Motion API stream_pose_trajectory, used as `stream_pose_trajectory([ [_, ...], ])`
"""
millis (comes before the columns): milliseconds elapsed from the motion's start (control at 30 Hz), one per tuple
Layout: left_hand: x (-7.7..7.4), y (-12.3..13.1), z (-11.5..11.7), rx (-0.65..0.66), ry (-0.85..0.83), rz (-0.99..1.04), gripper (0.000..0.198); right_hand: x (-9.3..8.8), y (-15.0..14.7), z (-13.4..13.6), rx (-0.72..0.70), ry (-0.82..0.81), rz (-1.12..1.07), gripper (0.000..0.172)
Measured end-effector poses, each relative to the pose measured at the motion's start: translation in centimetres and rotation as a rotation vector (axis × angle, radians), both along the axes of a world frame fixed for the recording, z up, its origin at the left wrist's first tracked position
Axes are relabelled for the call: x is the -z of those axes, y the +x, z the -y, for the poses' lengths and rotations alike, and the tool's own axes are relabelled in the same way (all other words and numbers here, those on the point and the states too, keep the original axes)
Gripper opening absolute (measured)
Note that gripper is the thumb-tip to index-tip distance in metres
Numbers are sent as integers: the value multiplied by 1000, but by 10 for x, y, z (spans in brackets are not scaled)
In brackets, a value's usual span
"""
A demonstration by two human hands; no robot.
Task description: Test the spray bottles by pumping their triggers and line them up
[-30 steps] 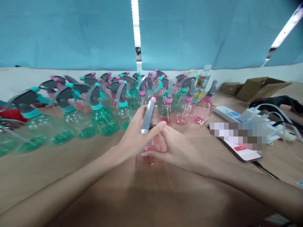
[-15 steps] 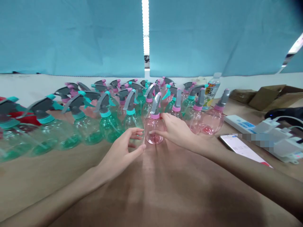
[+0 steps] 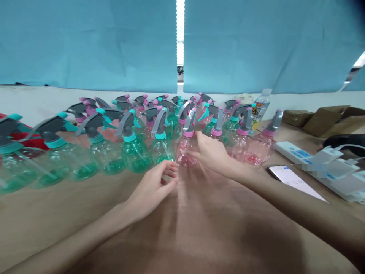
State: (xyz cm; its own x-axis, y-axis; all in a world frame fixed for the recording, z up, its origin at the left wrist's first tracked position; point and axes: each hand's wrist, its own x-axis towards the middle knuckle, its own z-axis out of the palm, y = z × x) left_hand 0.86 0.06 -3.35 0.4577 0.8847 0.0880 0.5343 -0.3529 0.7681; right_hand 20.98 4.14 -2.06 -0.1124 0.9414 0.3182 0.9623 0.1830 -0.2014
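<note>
A clear pink spray bottle (image 3: 186,150) with a grey trigger and pink collar stands upright in the front row of bottles. My right hand (image 3: 212,154) is wrapped round its right side and grips it. My left hand (image 3: 155,186) hovers over the table just short of the bottle, fingers loosely curled and apart, holding nothing. Green spray bottles (image 3: 134,150) stand immediately to the left of the pink one, and more pink ones (image 3: 258,146) to the right.
Several rows of green and pink spray bottles fill the back of the brown table (image 3: 199,228). A phone (image 3: 293,180), a white power strip (image 3: 302,156) with cables, a drink bottle (image 3: 259,108) and cardboard boxes (image 3: 327,118) lie at right. Blue curtains hang behind.
The pink bottle went from both hands near me to standing in the front row. My left hand let go and drew back; my right hand stays on the bottle.
</note>
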Motion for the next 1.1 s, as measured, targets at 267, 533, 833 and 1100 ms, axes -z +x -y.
stream_pose_trajectory([
  [267,-1,6,5,11,-3,18,19,1,41,38,-12,130,-186,33],
  [533,-2,22,9,53,-31,45,20,-4,70,23,162,147,-258,55],
  [833,-10,34,18,64,10,63,18,14,61,-1,139,128,-304,48],
  [1100,-27,44,19,15,103,142,21,7,53,62,-12,133,-237,42],
])
